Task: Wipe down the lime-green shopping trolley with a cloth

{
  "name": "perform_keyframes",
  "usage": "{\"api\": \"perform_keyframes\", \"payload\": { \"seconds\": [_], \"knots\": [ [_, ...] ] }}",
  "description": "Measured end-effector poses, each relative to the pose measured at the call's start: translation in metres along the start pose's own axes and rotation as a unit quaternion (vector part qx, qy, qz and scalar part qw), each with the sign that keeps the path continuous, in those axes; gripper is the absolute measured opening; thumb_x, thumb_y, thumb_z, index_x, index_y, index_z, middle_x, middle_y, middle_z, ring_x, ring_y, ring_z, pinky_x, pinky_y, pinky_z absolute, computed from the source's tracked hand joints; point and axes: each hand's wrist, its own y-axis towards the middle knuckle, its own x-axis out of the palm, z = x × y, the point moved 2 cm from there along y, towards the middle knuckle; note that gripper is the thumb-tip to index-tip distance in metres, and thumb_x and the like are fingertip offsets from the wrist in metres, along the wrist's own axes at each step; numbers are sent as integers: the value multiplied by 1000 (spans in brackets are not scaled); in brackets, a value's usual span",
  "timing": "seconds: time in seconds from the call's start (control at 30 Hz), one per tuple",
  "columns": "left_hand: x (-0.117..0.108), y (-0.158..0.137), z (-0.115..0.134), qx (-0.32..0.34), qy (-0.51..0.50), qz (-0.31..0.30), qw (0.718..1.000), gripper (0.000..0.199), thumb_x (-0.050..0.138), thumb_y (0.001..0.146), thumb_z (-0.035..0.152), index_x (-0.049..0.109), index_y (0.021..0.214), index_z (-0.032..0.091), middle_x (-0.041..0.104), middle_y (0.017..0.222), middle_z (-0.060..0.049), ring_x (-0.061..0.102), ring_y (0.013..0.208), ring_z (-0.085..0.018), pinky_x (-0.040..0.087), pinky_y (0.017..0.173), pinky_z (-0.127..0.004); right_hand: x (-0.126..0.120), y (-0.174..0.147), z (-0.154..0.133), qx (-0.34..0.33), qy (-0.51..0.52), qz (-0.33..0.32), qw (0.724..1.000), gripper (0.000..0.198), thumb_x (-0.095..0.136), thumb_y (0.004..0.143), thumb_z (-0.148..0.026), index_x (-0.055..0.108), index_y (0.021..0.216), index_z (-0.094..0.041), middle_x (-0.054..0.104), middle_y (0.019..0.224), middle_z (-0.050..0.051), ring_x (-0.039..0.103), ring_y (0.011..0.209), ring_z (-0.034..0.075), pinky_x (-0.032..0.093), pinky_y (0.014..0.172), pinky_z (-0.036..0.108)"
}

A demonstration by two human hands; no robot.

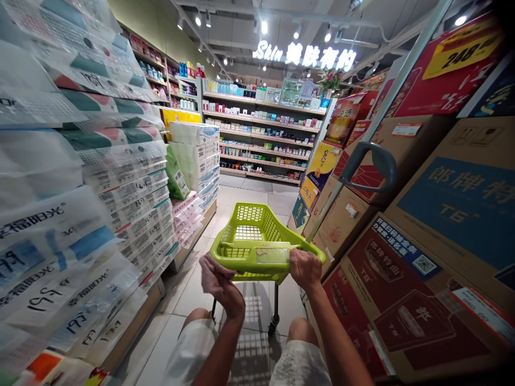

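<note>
A lime-green shopping cart with a perforated plastic basket stands in the aisle just before me. My right hand is wrapped round the right part of its handle bar, beside a clear label holder. At the bar's left end, my left hand is closed on what looks like a crumpled, pale pinkish-grey cloth. The cloth lies against the cart's left corner; whether the fingers also grip the bar is hidden. The cart's basket shows only its own mesh walls and floor.
Tall stacks of wrapped tissue packs line the left side. Liquor cartons are piled close on the right, with a grey loop handle on a pole leaning across them. Shelves of small boxed goods cross the aisle's far end.
</note>
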Motion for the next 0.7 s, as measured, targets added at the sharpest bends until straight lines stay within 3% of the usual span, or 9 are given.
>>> {"api": "perform_keyframes", "payload": {
  "seconds": [0.17,0.3,0.47,0.6,0.7],
  "knots": [
    [0,-1,2,-73,-27,55,995,48,40,104,53,53,143,29,72,122,-8,66,123,-22,57,100,-36,1,0,0,5,-4,5,1000,44,36,104,-26,58,67,-21,64,64,3,54,60,16,30,68,31],
    [-2,3,11,-93,-29,76,992,48,51,101,54,58,139,25,69,132,-12,65,127,-24,59,96,-31,0,1,2,-11,-4,6,1000,43,36,104,-25,59,67,-20,66,65,3,54,60,15,31,68,31],
    [-3,38,36,-213,-69,49,973,55,58,97,56,57,140,22,71,128,-10,71,112,-20,63,87,-29,2,-1,10,-24,2,1,1000,44,35,105,-27,60,69,-20,67,66,3,54,60,15,31,67,31],
    [-2,5,40,-158,-79,52,983,53,55,98,58,57,142,28,68,137,-9,66,126,-21,61,97,-30,5,-2,20,-14,6,-1,1000,46,33,105,-28,61,70,-20,66,65,3,54,59,16,32,67,32],
    [1,-5,34,-80,-55,35,995,51,51,101,54,54,144,26,66,139,-12,60,136,-25,56,107,-36,-4,-2,16,24,35,24,999,38,36,103,-28,69,89,-19,73,80,6,61,73,20,40,78,33]
  ]
}}
